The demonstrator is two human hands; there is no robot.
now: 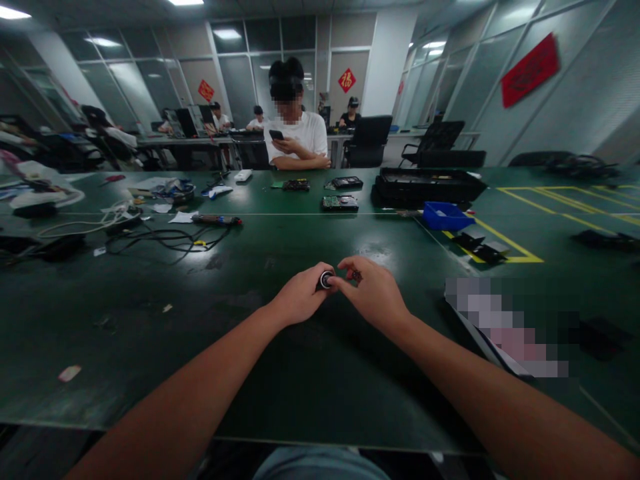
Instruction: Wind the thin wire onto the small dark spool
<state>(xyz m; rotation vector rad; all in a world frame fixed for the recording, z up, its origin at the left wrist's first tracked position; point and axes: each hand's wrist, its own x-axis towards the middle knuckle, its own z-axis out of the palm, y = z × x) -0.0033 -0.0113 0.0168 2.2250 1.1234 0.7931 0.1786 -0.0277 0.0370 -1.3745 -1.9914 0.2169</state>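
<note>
Just above the green tabletop (280,373), my left hand (301,293) is wrapped round a small dark cylinder (325,280) with a silvery ring at its end, which faces me. Most of that cylinder is hidden inside the fingers, so its kind does not show. Close against it on the right is my right hand (375,293), its thumb tip at the ringed end. A small dark brown piece (357,275) shows in the curled fingers of this hand, too small to name.
Hard drives (340,203) lie ahead, near a black case (427,188) and a blue bin (447,217). Black cables (160,240) and a handheld electric screwdriver (217,219) are at left. A blurred-out flat item (505,330) lies right. A person (297,137) holding a phone is across the table.
</note>
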